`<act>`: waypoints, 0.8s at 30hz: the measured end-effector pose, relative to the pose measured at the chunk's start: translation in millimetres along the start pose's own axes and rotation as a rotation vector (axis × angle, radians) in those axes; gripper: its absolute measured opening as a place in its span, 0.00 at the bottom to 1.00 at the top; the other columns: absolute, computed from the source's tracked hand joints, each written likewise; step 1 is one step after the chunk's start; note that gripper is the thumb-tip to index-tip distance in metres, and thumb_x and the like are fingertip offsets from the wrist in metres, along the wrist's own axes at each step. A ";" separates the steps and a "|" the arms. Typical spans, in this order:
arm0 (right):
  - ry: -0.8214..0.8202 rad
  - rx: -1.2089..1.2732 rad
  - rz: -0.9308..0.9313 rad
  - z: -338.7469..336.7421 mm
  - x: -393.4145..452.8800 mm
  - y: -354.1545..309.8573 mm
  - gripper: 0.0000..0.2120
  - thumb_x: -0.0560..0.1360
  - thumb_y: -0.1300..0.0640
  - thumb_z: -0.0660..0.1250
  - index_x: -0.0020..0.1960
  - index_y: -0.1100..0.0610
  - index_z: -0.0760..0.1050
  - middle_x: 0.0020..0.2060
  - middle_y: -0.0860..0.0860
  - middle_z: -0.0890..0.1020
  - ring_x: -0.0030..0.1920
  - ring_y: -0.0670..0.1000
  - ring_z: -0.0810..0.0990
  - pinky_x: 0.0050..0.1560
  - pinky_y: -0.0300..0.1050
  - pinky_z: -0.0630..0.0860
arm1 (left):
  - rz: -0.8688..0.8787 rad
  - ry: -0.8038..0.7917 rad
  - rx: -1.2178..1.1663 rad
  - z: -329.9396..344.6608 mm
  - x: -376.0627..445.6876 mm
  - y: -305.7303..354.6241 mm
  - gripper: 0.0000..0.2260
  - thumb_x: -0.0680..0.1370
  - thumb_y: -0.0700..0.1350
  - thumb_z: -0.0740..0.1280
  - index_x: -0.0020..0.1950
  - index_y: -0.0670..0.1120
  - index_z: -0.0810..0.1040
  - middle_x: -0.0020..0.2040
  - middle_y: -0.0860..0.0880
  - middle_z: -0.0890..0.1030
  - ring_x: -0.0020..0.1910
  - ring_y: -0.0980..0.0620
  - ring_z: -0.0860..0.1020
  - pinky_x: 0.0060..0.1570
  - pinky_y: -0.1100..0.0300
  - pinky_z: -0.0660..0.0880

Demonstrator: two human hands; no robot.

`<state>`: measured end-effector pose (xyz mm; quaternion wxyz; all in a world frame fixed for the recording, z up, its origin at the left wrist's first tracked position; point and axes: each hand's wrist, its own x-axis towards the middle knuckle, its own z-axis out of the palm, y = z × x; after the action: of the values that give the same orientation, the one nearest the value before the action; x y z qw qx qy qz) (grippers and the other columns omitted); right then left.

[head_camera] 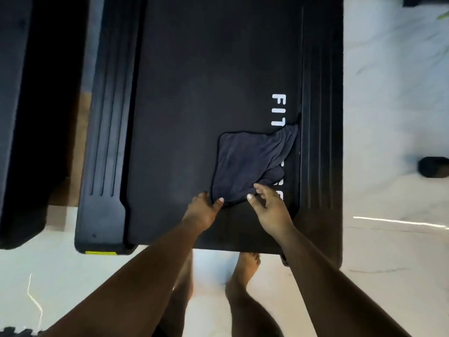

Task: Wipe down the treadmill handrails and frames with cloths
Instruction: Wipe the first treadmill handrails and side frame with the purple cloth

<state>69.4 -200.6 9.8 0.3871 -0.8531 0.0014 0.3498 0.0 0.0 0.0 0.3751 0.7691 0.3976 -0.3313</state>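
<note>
A dark blue cloth [245,166] lies partly spread on the black treadmill belt [194,93], its far corner bunched against the right side rail [320,117]. My left hand [204,210] pinches the cloth's near left corner between thumb and fingers. My right hand [267,207] touches the cloth's near edge with thumb and fingertips, fingers loosely bent. White lettering on the belt is partly covered by the cloth. No handrails are in view.
The ribbed left side rail [109,142] runs along the belt. A second black machine [29,117] stands at the far left. White marble floor [388,93] surrounds the treadmill. My bare feet [243,271] stand at its rear edge. A dark object [433,166] lies right.
</note>
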 end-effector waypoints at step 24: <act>0.010 -0.255 -0.467 -77.6 -52.2 -139.3 0.18 0.83 0.58 0.64 0.72 0.53 0.75 0.67 0.49 0.78 0.68 0.50 0.73 0.71 0.44 0.68 | -0.016 -0.216 -0.507 -88.3 -114.6 113.7 0.06 0.77 0.35 0.71 0.45 0.44 0.76 0.37 0.46 0.79 0.28 0.55 0.76 0.29 0.63 0.75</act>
<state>114.3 -168.3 168.3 0.3468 -0.8740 -0.2375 0.2440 63.3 -13.2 172.3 0.5935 0.6076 0.4314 -0.3043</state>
